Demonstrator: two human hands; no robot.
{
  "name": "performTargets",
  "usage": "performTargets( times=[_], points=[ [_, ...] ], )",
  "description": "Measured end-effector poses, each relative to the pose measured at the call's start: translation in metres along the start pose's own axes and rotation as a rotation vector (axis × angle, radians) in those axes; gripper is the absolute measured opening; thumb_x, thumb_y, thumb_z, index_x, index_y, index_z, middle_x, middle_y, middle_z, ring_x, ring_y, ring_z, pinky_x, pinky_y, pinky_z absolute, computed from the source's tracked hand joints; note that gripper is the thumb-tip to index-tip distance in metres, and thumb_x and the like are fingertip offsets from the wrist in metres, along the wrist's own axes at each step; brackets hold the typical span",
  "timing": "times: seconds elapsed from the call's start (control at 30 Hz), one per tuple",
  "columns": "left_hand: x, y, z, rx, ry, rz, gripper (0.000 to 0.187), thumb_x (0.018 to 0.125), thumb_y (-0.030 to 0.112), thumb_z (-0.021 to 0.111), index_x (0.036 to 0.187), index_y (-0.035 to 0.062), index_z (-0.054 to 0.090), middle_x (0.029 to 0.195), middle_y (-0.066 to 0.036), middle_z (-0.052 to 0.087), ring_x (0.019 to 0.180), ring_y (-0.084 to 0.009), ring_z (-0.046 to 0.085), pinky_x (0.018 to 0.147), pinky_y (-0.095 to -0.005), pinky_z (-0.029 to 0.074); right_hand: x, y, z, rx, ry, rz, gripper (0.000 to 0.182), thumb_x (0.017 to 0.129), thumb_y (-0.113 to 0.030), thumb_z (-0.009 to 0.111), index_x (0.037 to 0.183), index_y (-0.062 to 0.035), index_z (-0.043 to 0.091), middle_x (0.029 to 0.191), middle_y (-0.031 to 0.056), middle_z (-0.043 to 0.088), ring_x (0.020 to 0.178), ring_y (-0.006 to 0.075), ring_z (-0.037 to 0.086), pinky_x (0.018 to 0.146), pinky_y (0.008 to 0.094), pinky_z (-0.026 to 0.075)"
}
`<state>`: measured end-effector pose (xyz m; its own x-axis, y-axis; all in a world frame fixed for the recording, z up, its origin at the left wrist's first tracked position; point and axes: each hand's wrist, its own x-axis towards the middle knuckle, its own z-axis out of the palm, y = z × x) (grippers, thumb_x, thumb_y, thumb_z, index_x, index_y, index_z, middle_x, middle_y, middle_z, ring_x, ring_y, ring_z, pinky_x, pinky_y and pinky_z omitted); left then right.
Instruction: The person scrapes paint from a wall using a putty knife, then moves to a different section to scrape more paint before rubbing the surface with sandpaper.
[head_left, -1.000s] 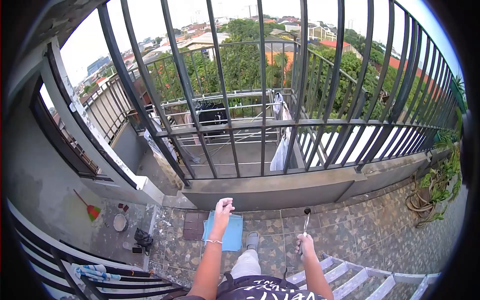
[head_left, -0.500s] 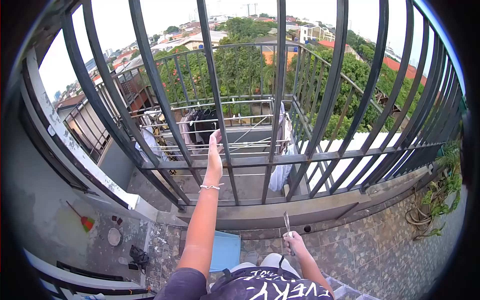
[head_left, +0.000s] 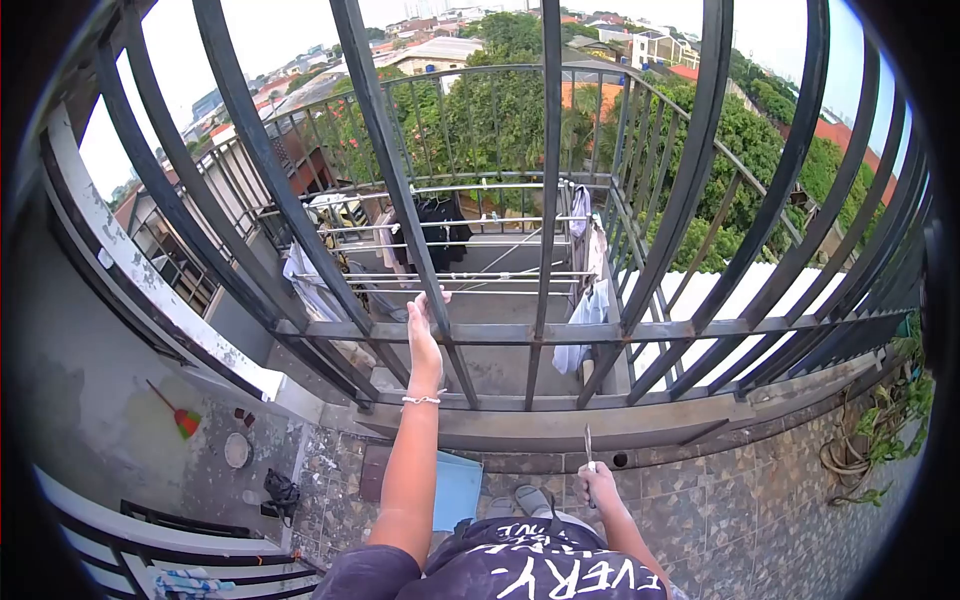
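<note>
My left hand [head_left: 424, 345], with a light bracelet on its wrist, reaches up to the railing. Its fingers and thumb lie on either side of a dark metal bar [head_left: 388, 170], just above the horizontal rail [head_left: 500, 334]. Low down on the right, my right hand [head_left: 598, 485] is closed round a slim tool [head_left: 588, 443]. The narrow, greyish blade points upward, but its exact kind is too small to tell. That hand is away from the railing, above the patterned tile floor.
Beyond the railing stands a drying rack [head_left: 490, 277] with clothes on hangers. A light blue panel [head_left: 458, 492] lies by my feet. A broom [head_left: 185, 422], a bucket [head_left: 238, 450] and a black bag [head_left: 281, 492] are at the left. Plants [head_left: 880, 430] grow at the right.
My left hand has come down slightly and onto the bar, with its fingers now around it. The view has shifted a little. My right hand still holds the tool low.
</note>
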<state>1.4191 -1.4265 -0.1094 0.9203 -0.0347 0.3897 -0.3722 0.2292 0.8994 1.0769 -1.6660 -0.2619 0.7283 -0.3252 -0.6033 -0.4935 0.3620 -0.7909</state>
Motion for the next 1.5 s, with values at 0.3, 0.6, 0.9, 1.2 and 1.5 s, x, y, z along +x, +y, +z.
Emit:
performTargets(
  times=[0.3,0.6,0.9,1.2,1.5],
  points=[
    [-0.014,-0.006,-0.003,0.026,0.021,-0.190,0.065,0.110,0.051,0.021,0.114,0.0007,0.063,0.110,-0.011,0.068,0.112,-0.0208,0.059,0.108,-0.0348,0.036,0.014,0.012,-0.014,0.007,-0.028,0.016,0.009,0.092,-0.012,0.058,0.096,-0.0090,0.052,0.066,0.0006,0.048,0.045,0.0116,0.044,0.038,0.0292,0.036],
    [0.020,0.035,0.009,-0.016,-0.019,-0.192,0.067,0.108,0.055,0.024,0.100,0.0032,0.067,0.094,-0.012,0.071,0.092,-0.0205,0.067,0.090,-0.0347,0.047,-0.038,-0.077,0.016,-0.873,-0.053,-0.233,0.043,0.083,-0.021,0.071,0.120,-0.0036,0.056,0.100,0.0199,0.068,0.097,0.0391,0.067,0.083,0.0455,0.050],
    [0.039,0.005,0.041,0.053,0.168,0.304,0.064,0.103,0.065,0.031,0.098,0.0034,0.050,0.076,0.000,0.045,0.060,-0.0056,0.039,0.054,-0.0216,0.030,-0.078,-0.234,0.120,-1.353,-0.063,-0.646,0.057,0.093,-0.015,0.058,0.147,-0.0138,0.042,0.099,0.0218,0.064,0.083,0.0394,0.067,0.071,0.0488,0.055],
    [0.038,0.007,0.046,0.060,0.214,0.332,0.069,0.101,0.068,0.032,0.096,0.0017,0.050,0.077,0.000,0.045,0.059,-0.0052,0.039,0.051,-0.0206,0.028,-0.044,-0.228,0.168,-1.422,0.015,-0.619,0.055,0.091,-0.010,0.056,0.145,-0.0123,0.048,0.097,0.0232,0.063,0.075,0.0392,0.068,0.066,0.0482,0.056],
    [0.037,0.004,0.042,0.079,0.195,0.313,0.070,0.101,0.069,0.031,0.096,0.0014,0.050,0.076,-0.001,0.045,0.059,-0.0057,0.039,0.052,-0.0211,0.029,-0.055,-0.243,0.171,-1.431,0.053,-0.616,0.056,0.090,-0.010,0.057,0.145,-0.0094,0.049,0.093,0.0237,0.065,0.073,0.0389,0.069,0.065,0.0485,0.056]
  ],
)
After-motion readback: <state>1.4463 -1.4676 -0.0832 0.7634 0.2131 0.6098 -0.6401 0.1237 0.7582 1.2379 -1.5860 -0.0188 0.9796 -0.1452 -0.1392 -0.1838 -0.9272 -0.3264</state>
